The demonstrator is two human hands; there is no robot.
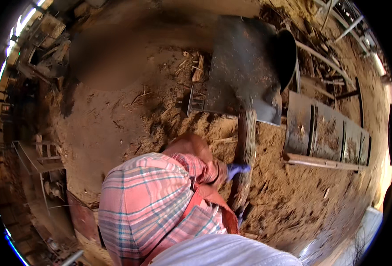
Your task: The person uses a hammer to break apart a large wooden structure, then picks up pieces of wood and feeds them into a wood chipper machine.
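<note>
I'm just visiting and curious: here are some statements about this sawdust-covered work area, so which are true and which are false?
1. A rough wooden log lies on the sawdust. True.
2. A hand in a purple glove rests against that log. True.
3. The person bending over wears a plain black shirt. False: it is a pink plaid shirt.
4. The ground is bare green grass. False: brown sawdust covers it.
5. A dark metal plate lies beyond the log's far end. True.

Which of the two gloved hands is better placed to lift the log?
Probably the left hand, higher in view: its fingers wrap the log mid-length. The right hand sits low at the near end.
</note>
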